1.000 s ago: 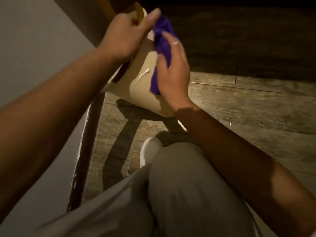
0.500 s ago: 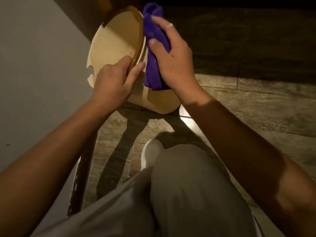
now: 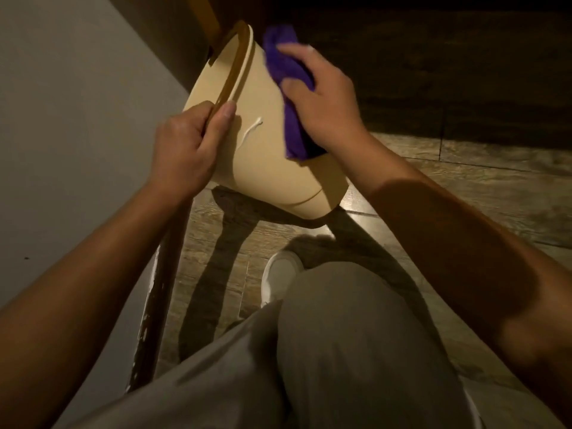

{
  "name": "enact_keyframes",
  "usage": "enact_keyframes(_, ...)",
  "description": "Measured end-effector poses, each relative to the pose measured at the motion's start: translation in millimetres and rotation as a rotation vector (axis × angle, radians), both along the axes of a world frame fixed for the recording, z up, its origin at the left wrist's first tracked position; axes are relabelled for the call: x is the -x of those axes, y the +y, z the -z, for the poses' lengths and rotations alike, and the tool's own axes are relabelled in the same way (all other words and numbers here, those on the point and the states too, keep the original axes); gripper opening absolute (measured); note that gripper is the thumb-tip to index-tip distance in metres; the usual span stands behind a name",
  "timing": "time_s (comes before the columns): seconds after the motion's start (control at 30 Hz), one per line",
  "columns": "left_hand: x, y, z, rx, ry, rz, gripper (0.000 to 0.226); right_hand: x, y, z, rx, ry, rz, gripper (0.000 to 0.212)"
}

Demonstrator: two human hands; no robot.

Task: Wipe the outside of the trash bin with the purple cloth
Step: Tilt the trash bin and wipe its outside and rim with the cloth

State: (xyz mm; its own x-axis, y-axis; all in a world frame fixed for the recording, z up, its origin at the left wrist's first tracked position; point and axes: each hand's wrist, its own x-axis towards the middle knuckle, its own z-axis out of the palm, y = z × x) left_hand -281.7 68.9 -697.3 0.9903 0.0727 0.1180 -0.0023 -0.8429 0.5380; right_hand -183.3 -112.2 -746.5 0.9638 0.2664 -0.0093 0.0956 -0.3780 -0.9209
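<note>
From the head camera I see my left hand [image 3: 185, 147] clenched on the rim of the tilted cream bin [image 3: 266, 168], held above the floor [image 3: 464, 193]. My right hand [image 3: 328, 100] presses the purple cloth [image 3: 291, 119] flat against its outer wall.

Trash bin [image 3: 263, 168] mouth out of sight

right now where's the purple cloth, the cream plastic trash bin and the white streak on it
purple cloth [image 3: 283, 61]: head view, upper bunched part
cream plastic trash bin [image 3: 266, 168]: head view, bare side wall
white streak [image 3: 251, 133]: head view, its middle
</note>
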Motion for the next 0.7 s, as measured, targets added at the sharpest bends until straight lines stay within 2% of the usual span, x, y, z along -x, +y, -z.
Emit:
enact_keyframes(0.07,-1,3,3,0.004,0.008,-0.010,0.043,5,18,-8,-0.020,-0.162,-0.045,0.045)
enact_keyframes(0.13,3,6,6,0.003,0.000,-0.038,0.043,7,18,1,0.034,-0.198,-0.022,0.046)
enact_keyframes(0.17,6,8,7,0.003,-0.007,-0.050,0.043,7,10,14,0.070,-0.143,0.021,0.045)
enact_keyframes(0.23,12,9,7,0.001,-0.008,-0.064,0.045,9,-17,40,0.110,0.117,0.148,0.042)
enact_keyframes(0.3,11,4,5,-0.014,-0.008,-0.037,0.049,11,-44,57,0.062,0.406,0.287,0.040)
enact_keyframes(0.33,9,-1,2,-0.034,-0.009,-0.011,0.051,14,-53,61,0.033,0.471,0.332,0.040)
enact_keyframes(0.37,6,-8,-1,-0.055,-0.004,0.016,0.053,18,-57,61,0.015,0.465,0.354,0.040)
enact_keyframes(0.43,-5,-18,-6,-0.067,0.013,0.029,0.052,29,-49,48,-0.024,0.324,0.335,0.041)
enact_keyframes(0.53,-16,-25,-9,0.005,0.057,0.009,0.054,40,-25,13,-0.139,0.084,0.170,0.043)
enact_keyframes(0.63,-19,-31,-10,0.067,0.059,-0.025,0.056,29,-14,-9,-0.263,0.062,0.078,0.041)
enact_keyframes(0.7,-20,-34,-10,0.057,0.051,-0.060,0.056,28,-16,-5,-0.250,0.061,0.111,0.040)
